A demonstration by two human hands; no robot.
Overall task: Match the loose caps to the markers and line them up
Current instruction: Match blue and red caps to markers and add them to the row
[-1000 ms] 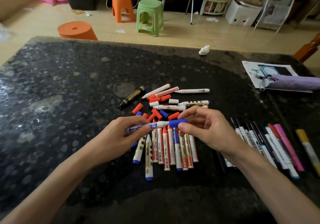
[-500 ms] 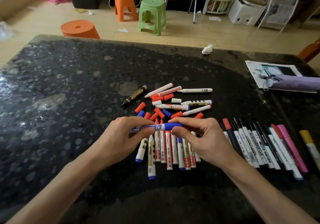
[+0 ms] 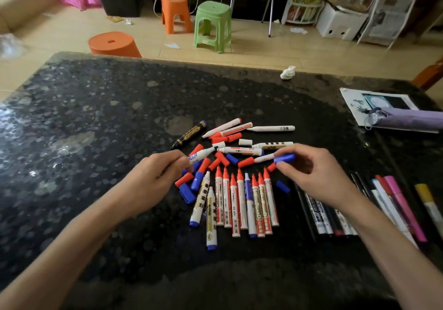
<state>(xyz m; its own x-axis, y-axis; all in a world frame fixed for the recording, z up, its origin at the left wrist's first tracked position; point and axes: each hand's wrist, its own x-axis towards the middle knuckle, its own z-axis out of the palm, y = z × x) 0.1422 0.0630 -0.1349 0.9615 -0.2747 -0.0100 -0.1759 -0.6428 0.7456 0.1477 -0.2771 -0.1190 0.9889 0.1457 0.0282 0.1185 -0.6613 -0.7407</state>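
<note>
2 items are held over the black speckled stone bench: a white uncapped marker w/ blue print is clamped in the left grip, & a blue plastic cap is pinched in the right grip, well apart. Loose red & blue caps are scattered btwn them.

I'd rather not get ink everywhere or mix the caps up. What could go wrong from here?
1. The uncapped marker in the left hand has its tip bare near the pile; it may smear ink.
2. The blue cap pinched by the right hand hangs above similar loose caps; dropped, it could get mixed up.
3. The right wrist is over the dark pens and may nudge them.
</note>
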